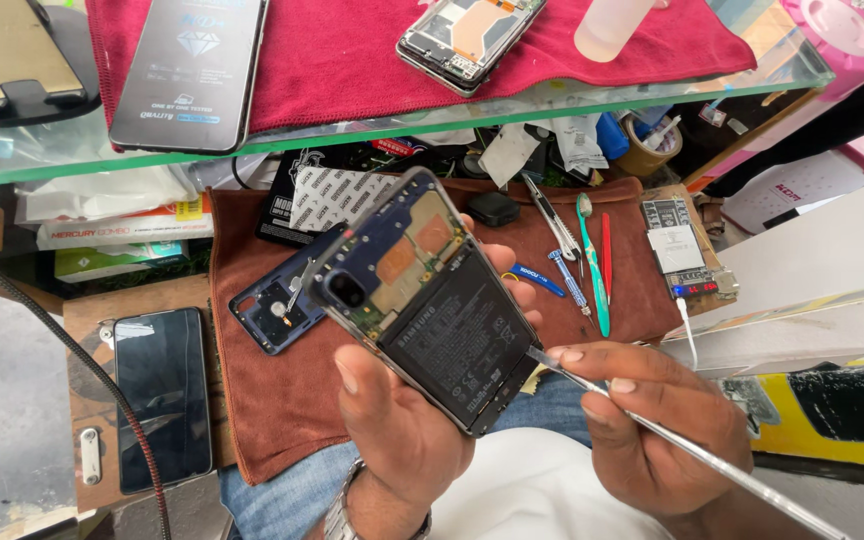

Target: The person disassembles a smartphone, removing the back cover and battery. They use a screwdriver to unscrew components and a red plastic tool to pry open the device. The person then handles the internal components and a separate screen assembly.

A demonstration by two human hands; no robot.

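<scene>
The left hand [402, 420] grips the opened phone [427, 300], tilted up-left to down-right; the right hand [652, 410] pinches a metal tool [692, 450] at its lower-right edge.

Lower edge of opened phone [430, 300] covered by left hand [402, 425] thumb and palm; fingers mostly behind it. Metal pry tool [652, 425] tip hidden at phone's side, far end cut by bottom edge. Right hand [652, 420] wrist out of frame. Plastic bottle [612, 25] and black stand [17, 60] cropped at top. Clutter under glass shelf [372, 130] blurred, unreadable.
</scene>
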